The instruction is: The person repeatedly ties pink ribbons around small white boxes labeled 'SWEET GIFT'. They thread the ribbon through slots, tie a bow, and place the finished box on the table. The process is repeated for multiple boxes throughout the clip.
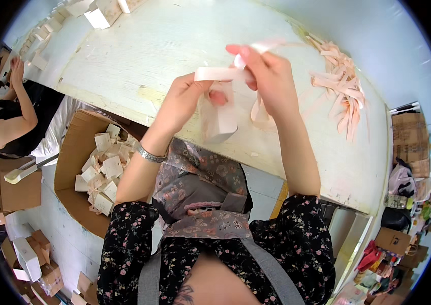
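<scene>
Above the table, my left hand [181,101] is closed around a small white paper box [219,124], which is tilted and slightly blurred. A pale pink ribbon [218,74] stretches across the top of the box from my left thumb to my right hand [274,76]. My right hand pinches the ribbon between its fingers. From there one length hangs in a loop beside the box, and another trails off to the right, smeared by motion. Something small and white shows at my right fingertips, too blurred to name.
A heap of pale pink ribbons [340,84] lies on the right of the white table [149,48]. Below the table's left edge, a large cardboard carton [70,168] holds many small white boxes. More white boxes [102,15] stand far left, where another person [14,112] works.
</scene>
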